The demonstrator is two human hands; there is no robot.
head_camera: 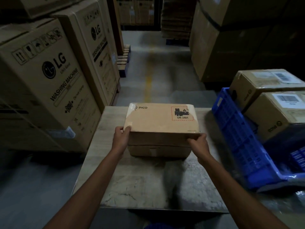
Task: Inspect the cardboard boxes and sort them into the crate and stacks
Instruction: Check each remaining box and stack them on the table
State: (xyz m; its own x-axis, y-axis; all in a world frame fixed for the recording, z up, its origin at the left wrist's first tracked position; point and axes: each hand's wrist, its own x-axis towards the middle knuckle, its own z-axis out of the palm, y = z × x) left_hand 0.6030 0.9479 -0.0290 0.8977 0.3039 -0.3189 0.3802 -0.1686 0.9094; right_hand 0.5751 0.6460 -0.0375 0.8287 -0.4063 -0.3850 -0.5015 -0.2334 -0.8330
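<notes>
At centre frame, on the wooden surface [132, 187], a PICO cardboard box [162, 119] rests with the left hand [121, 138] and right hand [198, 142] each keeping a clamped grip on a near top corner. Inspection appears under way; next likely comes a lift toward the blue crate [239, 138] or the stacked boxes [267, 86] at right.

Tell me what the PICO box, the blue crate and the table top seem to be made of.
PICO box: brown cardboard, matte, with glossy clear tape at its far corners. Blue crate: moulded plastic, slightly shiny, with lattice walls. Table top: probably pale wood or laminate, going by its grain-like streaks and dull sheen.
</notes>
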